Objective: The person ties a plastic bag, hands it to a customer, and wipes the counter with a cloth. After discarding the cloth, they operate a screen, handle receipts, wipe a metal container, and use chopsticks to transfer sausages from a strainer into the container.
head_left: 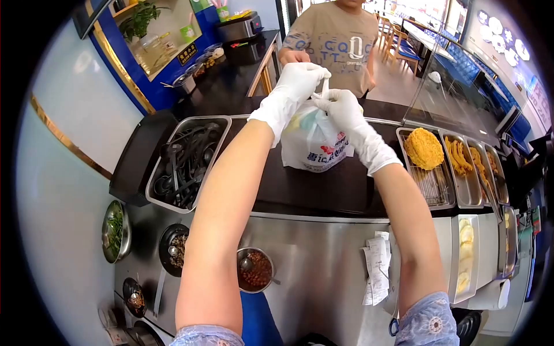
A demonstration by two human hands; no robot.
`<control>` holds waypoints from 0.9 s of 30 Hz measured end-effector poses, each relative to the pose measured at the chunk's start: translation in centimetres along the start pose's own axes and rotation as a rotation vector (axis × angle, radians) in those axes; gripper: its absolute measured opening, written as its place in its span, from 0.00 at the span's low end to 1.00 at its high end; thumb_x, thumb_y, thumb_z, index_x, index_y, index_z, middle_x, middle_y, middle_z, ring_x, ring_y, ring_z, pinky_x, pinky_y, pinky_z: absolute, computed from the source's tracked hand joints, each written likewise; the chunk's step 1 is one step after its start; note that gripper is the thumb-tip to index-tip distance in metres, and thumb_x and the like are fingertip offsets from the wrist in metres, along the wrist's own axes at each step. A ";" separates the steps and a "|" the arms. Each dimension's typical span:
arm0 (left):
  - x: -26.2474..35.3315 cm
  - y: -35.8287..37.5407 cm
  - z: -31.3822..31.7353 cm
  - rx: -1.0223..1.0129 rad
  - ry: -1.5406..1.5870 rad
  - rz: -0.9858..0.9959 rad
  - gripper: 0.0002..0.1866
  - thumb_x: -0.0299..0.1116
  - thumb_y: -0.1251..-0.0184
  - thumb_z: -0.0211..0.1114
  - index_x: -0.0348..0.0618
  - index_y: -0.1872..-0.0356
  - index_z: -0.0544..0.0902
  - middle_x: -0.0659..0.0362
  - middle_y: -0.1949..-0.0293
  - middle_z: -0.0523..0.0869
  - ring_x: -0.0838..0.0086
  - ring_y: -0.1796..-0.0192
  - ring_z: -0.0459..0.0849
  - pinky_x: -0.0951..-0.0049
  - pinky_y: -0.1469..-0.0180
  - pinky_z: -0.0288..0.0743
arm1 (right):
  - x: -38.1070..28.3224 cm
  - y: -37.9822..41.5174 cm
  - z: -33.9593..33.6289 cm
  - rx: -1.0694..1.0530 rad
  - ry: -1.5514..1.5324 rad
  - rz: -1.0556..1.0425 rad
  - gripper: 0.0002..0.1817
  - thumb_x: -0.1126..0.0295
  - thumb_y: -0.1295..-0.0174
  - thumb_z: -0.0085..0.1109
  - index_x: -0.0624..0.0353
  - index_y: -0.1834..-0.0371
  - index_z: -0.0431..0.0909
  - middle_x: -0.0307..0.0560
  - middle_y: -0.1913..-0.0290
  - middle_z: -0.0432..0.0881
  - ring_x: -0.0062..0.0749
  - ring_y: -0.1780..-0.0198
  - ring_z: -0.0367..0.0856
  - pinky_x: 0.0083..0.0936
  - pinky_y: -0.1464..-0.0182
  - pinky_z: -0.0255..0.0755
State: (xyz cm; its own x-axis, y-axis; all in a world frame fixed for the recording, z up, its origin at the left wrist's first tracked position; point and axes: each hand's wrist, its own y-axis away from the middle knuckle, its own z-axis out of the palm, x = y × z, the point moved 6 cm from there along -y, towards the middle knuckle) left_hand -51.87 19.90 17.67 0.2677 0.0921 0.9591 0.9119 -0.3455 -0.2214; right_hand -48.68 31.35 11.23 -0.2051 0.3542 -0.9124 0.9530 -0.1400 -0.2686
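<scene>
Centrally, two gloved hands work at the gathered top of a filled plastic bag. Farthest left, a steel bowl (pixel 126 229) of greens leans near the wall. Next, a metal tray (pixel 152 187) holds black utensils (pixel 183 164) in a loose heap, probably kept there for easy reach. Below it, between the forearms, sits a bowl (pixel 270 262) of reddish-brown food with a spoon in it.

The left hand (pixel 297 81), in a white glove, is nearly closed, fingertips pinching the twisted top of the bag. The white plastic bag (pixel 314 144) stands on the dark counter (pixel 268 181), which seems to bear its weight, leaving the fingers free to control the thin plastic. Its long axis runs upright, from the broad base to the narrow, gathered top; the printed side faces the wearer. The right hand (pixel 344 108), also gloved, is curled, thumb and fingers pinched at the same neck from the other side. The opposed grips appear to keep the plastic taut.

Beyond the bag stands a person (pixel 337 37) in a tan shirt. Right of it, paper slips (pixel 377 268) lie on the steel worktop (pixel 317 248), and fried food (pixel 424 148) rests on a rack.
</scene>
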 end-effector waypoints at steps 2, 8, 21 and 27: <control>-0.3 0.0 0.6 -0.067 0.163 -0.005 0.07 0.33 0.46 0.67 0.40 0.72 0.85 0.66 0.77 0.80 0.84 0.77 0.73 0.82 0.76 0.63 | 1.0 -0.6 0.0 -0.160 -0.289 0.032 0.11 0.76 0.44 0.62 0.67 0.59 0.79 0.41 0.66 0.81 0.21 0.65 0.76 0.19 0.63 0.71; -1.9 -1.3 0.4 -0.261 0.180 -0.078 0.06 0.28 0.38 0.61 0.34 0.67 0.81 0.62 0.76 0.80 0.84 0.78 0.72 0.86 0.79 0.58 | -1.7 0.3 -1.5 -0.136 -0.740 0.073 0.10 0.78 0.40 0.58 0.72 0.57 0.77 0.49 0.62 0.82 0.30 0.61 0.81 0.22 0.55 0.77; -1.7 0.4 -1.7 0.129 -0.046 -0.019 0.22 0.30 0.48 0.73 0.27 0.56 0.76 0.52 0.68 0.83 0.74 0.72 0.83 0.79 0.71 0.76 | -0.6 0.0 -1.5 0.065 -0.745 0.189 0.07 0.74 0.43 0.58 0.65 0.63 0.80 0.43 0.72 0.79 0.25 0.74 0.76 0.21 0.72 0.70; -3.8 -0.2 -4.8 0.245 0.125 -0.062 0.26 0.33 0.44 0.71 0.27 0.48 0.73 0.53 0.64 0.83 0.75 0.70 0.83 0.78 0.68 0.77 | -0.9 -0.7 -0.9 0.007 -0.666 0.108 0.10 0.69 0.40 0.60 0.65 0.61 0.80 0.46 0.65 0.83 0.31 0.64 0.82 0.25 0.58 0.77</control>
State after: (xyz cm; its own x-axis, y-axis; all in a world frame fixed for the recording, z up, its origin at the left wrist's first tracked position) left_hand -54.50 15.16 14.94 0.1825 -0.0147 0.9831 0.9774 -0.1055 -0.1831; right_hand -49.00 31.91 12.54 -0.2040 -0.3075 -0.9294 0.9750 -0.1492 -0.1647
